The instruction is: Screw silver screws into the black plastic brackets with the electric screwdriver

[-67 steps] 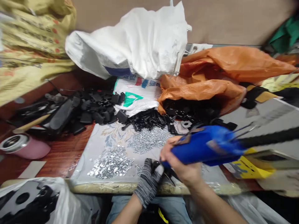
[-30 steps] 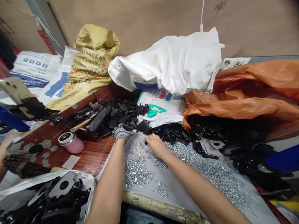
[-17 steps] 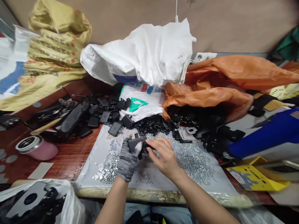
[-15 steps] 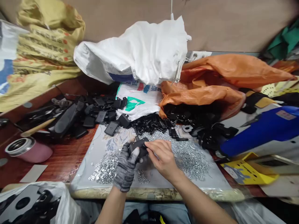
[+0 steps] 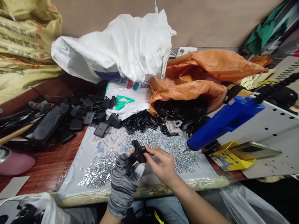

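In the head view, your left hand (image 5: 122, 186), in a grey knit glove, and your bare right hand (image 5: 162, 161) both hold a black plastic part (image 5: 139, 151), pinching it between them just above a floral cloth-covered board (image 5: 72, 174). The left closes around it from 7 o'clock, the right from 3 o'clock. Silver washers (image 5: 99, 169) lie at 9 o'clock, steel screws (image 5: 179, 158) spread from 12 to 3 o'clock, a heap of black plastic pieces (image 5: 142, 121) sits at 12 o'clock, and a blue tool (image 5: 224, 123) lies at 2 o'clock.
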`<state>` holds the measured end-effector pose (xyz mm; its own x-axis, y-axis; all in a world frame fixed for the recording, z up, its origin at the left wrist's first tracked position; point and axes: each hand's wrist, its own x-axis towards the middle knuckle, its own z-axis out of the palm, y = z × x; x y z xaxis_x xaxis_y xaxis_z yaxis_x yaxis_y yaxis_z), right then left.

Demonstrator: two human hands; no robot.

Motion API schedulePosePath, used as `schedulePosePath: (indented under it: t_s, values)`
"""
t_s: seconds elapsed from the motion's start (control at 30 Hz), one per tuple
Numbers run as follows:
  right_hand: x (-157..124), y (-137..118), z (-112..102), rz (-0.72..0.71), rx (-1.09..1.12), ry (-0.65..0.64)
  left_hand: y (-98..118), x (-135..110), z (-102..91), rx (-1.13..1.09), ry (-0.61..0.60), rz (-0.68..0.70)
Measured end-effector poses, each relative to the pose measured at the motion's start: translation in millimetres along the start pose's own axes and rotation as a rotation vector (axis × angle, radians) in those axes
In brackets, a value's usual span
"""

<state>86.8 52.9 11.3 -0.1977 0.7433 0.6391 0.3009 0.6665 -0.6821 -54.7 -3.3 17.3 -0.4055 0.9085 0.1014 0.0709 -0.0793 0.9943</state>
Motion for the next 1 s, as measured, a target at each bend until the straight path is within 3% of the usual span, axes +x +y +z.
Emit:
schedulePosePath:
  t_s: [0.17,0.23,0.37,0.5,0.67,0.73,0.87,0.93,1.0]
  values:
    - [-5.7,-8.4,-6.6,0.023,0.038,-0.078,-2.5,5.8,-0.8,-0.041,-0.055,-0.029]
    - [-8.8,-9.9,-8.9,0.101,0.033,-0.083,-1.0,8.0,-1.4,-0.022,-0.071,-0.015]
    - [-10.9,-5.6,-12.7,0.183,0.046,-0.035,-1.4,5.8,2.7,-0.029,-0.095,-0.028]
    - [-10.6,2.2,-14.8,0.223,-0.006,-0.08,-7.5,0.7,10.3,0.019,-0.106,-0.013]
    - [-16.2,-1.0,-20.3,0.038,-0.064,-0.135,-12.8,3.6,7.6,0.053,-0.112,0.069]
    - [-19.3,-7.3,-26.6,-0.012,-0.047,-0.217,-16.7,4.2,3.9,0.12,-0.159,0.072]
    - [-16.9,-11.2,-47.2,-0.016,0.037,-0.514,-26.7,-2.0,4.0,0.243,-0.314,-0.008]
    - [-10.5,-0.5,-59.2,0.101,-0.027,-0.619,-28.5,-6.7,8.0,0.22,-0.322,-0.055]
    - [-3.7,18.1,-69.6,0.296,-0.295,-0.637,-27.5,-10.2,12.5,0.161,-0.33,-0.129]
